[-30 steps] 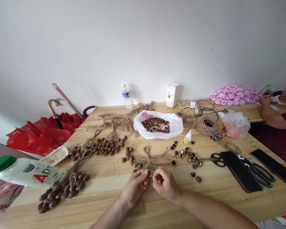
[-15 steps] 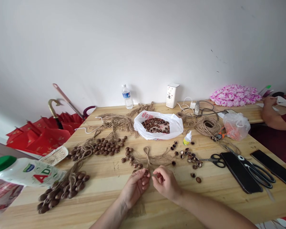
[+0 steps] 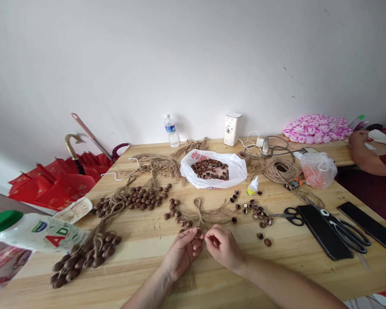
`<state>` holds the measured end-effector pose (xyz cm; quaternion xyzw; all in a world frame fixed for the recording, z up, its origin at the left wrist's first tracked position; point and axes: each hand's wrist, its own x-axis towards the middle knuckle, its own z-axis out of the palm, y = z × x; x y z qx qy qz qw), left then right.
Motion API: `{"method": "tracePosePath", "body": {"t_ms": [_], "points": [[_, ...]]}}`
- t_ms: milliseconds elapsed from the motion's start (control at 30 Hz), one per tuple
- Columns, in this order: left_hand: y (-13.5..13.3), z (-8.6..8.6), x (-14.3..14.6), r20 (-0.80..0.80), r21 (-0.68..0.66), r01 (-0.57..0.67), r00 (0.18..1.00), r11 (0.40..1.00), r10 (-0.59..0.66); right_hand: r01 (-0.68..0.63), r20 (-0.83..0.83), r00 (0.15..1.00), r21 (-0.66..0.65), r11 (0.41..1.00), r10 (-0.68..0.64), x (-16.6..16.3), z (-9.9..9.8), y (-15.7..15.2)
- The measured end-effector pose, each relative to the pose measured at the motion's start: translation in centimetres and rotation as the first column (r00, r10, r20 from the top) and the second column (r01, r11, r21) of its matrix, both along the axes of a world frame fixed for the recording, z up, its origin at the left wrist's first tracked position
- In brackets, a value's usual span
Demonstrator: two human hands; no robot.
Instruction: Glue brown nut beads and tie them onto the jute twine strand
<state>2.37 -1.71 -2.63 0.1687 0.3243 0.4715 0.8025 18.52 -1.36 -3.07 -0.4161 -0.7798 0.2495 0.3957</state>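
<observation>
Near the table's front, my left hand (image 3: 183, 252) has its fingers closed around a round brown nut shell (image 3: 198, 232). My right hand (image 3: 224, 248) is pinched close beside it, fingertips almost meeting the left fingers; what lies in the pinch is too small to make out. Just beyond both hands lies a bundle of jute twine (image 3: 197, 207) with a braided loop and loose strands spread to both sides. Brown nut shells (image 3: 172, 207) hang on its left strands. Open shell halves (image 3: 255, 210) are scattered to the right, beside a small glue bottle (image 3: 252, 186).
A white plastic bag (image 3: 212, 182) of shells stands mid-table. Twine coil (image 3: 280, 170), scissors (image 3: 349, 234) and phones (image 3: 324, 234) lie right; finished-looking shell clusters (image 3: 144, 198) and a white bottle (image 3: 41, 234) left. Another person's arm (image 3: 366, 156) rests at far right.
My right hand has moved slightly left, its fingertips closer to the left hand and the shell. The other person's hand at the far right has shifted a little left.
</observation>
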Motion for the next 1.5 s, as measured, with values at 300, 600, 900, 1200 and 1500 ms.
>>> {"method": "tracePosePath", "body": {"t_ms": [300, 600, 900, 1200, 1500], "points": [[0.0, -0.1, 0.0, 0.006, -0.004, -0.001, 1.000, 1.000, 0.001, -0.005, 0.002, 1.000, -0.007, 1.000, 0.005, -0.1, 0.0, 0.1], [-0.1, 0.2, 0.1, -0.024, 0.007, 0.001, 1.000, 1.000, 0.000, -0.004, -0.026, 1.000, -0.010, 1.000, 0.004, 0.0, 0.2, -0.1], [0.0, 0.4, 0.1, -0.038, 0.011, 0.012, 0.999, 1.000, -0.011, 0.221, -0.119, 0.969, 0.023, 0.975, -0.217, 0.5, 0.3, 0.5], [0.0, 0.4, -0.1, 0.014, -0.016, 0.018, 1.000, 1.000, -0.017, 0.205, -0.132, 0.970, -0.016, 0.979, -0.206, 0.5, -0.7, 0.6], [-0.1, 0.3, -0.1, 0.030, -0.002, 0.019, 0.999, 1.000, -0.019, -0.065, 0.050, 0.997, 0.039, 0.997, 0.063, 0.5, 0.6, 0.4]]}}
